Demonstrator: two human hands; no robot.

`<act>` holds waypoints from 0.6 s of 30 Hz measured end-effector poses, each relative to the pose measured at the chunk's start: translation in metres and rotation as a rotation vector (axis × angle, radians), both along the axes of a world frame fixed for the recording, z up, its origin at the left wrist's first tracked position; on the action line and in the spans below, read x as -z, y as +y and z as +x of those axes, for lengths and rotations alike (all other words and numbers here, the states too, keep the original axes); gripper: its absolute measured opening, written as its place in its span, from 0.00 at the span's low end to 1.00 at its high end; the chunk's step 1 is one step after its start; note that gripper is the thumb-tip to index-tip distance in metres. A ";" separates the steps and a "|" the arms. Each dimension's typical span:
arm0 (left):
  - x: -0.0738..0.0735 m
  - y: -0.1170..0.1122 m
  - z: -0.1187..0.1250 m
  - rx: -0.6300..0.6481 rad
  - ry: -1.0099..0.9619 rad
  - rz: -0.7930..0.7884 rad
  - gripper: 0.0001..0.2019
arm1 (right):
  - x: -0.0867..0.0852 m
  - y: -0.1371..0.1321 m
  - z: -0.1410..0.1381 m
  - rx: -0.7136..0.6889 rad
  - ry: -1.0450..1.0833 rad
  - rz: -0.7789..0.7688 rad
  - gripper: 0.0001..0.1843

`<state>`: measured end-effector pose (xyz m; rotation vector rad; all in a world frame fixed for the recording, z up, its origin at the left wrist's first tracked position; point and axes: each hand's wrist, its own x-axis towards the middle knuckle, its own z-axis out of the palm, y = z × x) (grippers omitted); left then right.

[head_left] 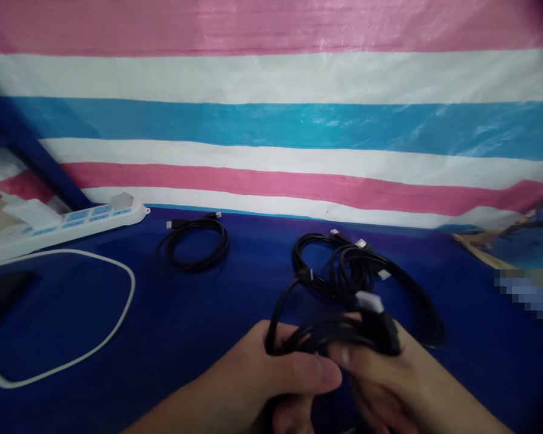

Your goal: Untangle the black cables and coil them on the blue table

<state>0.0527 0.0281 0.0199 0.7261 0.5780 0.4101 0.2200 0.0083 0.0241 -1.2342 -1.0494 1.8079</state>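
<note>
My left hand (262, 380) is closed round a bundle of black USB cable (326, 334) at the bottom centre. Beside it, my right hand (402, 386) pinches the same cable near its black plug with a silver tip (371, 304). The two hands touch each other. From the held bundle a loop runs up to a loose heap of black cables (344, 265) lying on the blue surface just beyond my hands. A separate coiled black cable (194, 244) lies further left, apart from both hands.
A white power strip (67, 226) with a plugged-in adapter lies at the far left, its white cord (117, 313) looping over the blue table cover (185, 337). A dark flat object (2, 292) sits at the left edge. A striped pink, white and blue tarp (271, 120) hangs behind.
</note>
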 end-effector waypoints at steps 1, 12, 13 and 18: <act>-0.001 0.001 -0.001 0.047 0.067 -0.009 0.14 | 0.001 0.000 -0.001 -0.065 -0.054 0.026 0.21; -0.010 -0.008 0.009 0.029 0.452 0.329 0.10 | 0.000 -0.005 -0.007 -0.131 -0.296 0.154 0.10; -0.009 -0.010 0.009 -0.045 0.408 0.335 0.10 | 0.000 -0.005 -0.005 -0.065 -0.330 0.225 0.11; -0.003 -0.015 0.007 -0.441 0.182 0.161 0.16 | 0.002 -0.005 0.000 0.255 -0.266 0.352 0.08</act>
